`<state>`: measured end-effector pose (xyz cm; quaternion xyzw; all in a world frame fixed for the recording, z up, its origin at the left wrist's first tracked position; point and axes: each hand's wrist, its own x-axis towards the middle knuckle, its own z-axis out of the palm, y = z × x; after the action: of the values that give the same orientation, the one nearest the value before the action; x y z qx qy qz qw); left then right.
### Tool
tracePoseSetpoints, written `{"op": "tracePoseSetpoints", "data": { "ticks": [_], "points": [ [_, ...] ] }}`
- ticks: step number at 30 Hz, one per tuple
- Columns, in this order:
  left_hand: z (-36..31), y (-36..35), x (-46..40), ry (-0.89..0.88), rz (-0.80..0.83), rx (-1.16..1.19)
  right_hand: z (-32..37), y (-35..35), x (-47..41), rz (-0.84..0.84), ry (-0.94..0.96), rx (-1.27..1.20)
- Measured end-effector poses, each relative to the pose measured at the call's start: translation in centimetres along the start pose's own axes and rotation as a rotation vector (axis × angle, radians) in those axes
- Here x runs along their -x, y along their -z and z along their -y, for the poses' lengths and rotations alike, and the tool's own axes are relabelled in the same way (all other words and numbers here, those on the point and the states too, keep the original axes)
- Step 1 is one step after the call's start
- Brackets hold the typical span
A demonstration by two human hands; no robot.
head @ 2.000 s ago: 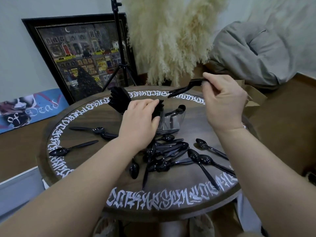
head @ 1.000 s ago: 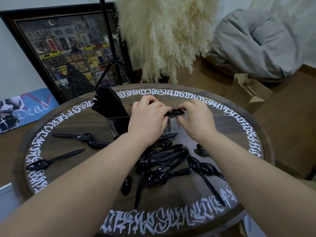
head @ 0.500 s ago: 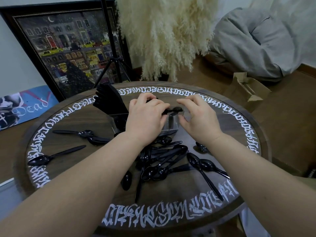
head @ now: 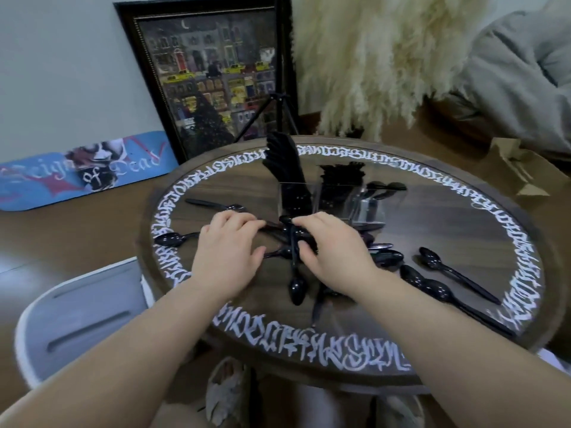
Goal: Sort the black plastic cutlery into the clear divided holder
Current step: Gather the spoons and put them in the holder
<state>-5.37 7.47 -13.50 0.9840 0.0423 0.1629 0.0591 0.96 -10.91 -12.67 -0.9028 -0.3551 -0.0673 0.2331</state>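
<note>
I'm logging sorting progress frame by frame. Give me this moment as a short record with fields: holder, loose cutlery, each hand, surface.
holder: clear divided holder stands upright at the far middle of the table, black cutlery already standing in its compartments
loose cutlery: pile of black spoons in front of the holder; more spoons lie to the right, one spoon to the left
left hand: left hand on the pile, fingers curled
right hand: right hand on the pile, grip unclear
surface: round wooden table with white lettering

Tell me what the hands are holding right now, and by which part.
Both hands, left and right, are down on the heap of black spoons, fingers curled among them. Whether either has actually gripped one, or where, cannot be told.
</note>
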Motion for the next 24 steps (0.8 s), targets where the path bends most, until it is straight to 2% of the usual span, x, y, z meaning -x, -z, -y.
{"op": "tracePoseSetpoints", "data": {
  "ticks": [8,14,19,24],
  "points": [
    [9.3,-0.4,1.6,0.347,0.227,-0.099,5.0,-5.6,-7.5,0.336,-0.067,-0.043],
    [11.4,-1.5,1.1,0.381,0.312,-0.056,5.2,-9.5,-11.6,0.549,-0.129,0.101],
    [10.8,-2.0,0.7,0.331,0.307,0.066,4.8,-9.2,-10.3,0.405,0.080,0.325],
    [8.4,-1.6,0.9,0.290,0.333,0.183,3.4,-7.4,-6.9,0.417,0.067,0.350]
  ]
}}
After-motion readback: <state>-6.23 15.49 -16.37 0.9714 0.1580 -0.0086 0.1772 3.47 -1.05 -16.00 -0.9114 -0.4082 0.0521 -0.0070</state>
